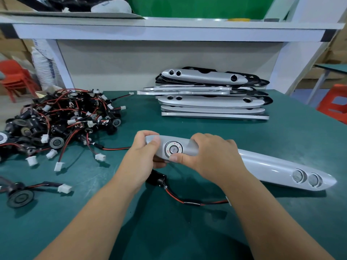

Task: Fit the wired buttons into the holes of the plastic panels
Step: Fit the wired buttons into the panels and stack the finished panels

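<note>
A long silver plastic panel [266, 167] lies slantwise over the green table, its left end lifted. My left hand [144, 156] grips that left end, thumb on top. My right hand [210, 154] grips the panel just right of a round button [173, 148] seated in its large hole, thumb at the button's lower rim. The button's black body and red-black wire [180, 198] hang below the panel. Two small round holes [306, 178] sit near the panel's right end.
A tangled heap of wired buttons [62, 119] fills the table's left side. One loose button [20, 197] lies at the front left. A stack of silver panels [212, 102] stands at the back. A white shelf [169, 27] overhangs the table.
</note>
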### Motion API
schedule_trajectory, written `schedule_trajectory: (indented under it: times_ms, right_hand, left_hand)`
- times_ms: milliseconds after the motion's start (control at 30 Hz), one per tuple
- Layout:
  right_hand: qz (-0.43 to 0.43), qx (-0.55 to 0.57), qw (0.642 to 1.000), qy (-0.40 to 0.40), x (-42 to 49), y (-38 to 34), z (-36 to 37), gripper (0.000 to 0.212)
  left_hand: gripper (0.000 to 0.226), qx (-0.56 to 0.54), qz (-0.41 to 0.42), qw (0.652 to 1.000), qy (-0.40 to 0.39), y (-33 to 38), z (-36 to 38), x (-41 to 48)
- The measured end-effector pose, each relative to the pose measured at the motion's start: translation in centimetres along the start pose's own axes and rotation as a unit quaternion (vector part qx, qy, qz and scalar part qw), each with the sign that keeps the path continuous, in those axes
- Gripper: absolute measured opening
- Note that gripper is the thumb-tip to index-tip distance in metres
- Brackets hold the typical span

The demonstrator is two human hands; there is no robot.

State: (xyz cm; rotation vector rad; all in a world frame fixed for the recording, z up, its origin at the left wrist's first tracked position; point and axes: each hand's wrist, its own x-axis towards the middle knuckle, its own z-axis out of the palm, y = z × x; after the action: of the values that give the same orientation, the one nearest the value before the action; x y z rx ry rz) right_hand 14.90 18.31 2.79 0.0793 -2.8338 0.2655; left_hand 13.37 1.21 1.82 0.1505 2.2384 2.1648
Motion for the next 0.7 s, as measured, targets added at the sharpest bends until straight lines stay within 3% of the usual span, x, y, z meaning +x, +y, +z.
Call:
schedule_trajectory:
  times_ms: [400, 700]
  right_hand:
    - [0.041, 0.076, 0.991, -0.097, 0.1, 0.4, -2.1, 0.062]
    - [0.032, 0.044, 0.992, -0.115, 0.3, 0.7, -3.1, 0.058]
  left_hand:
    - [0.015, 0.016, 0.004, 0.999, -0.034, 0.5, 0.6, -1.0]
    - [0.019, -0.009, -0.004, 0.999, -0.045, 0.7, 1.1, -1.3]
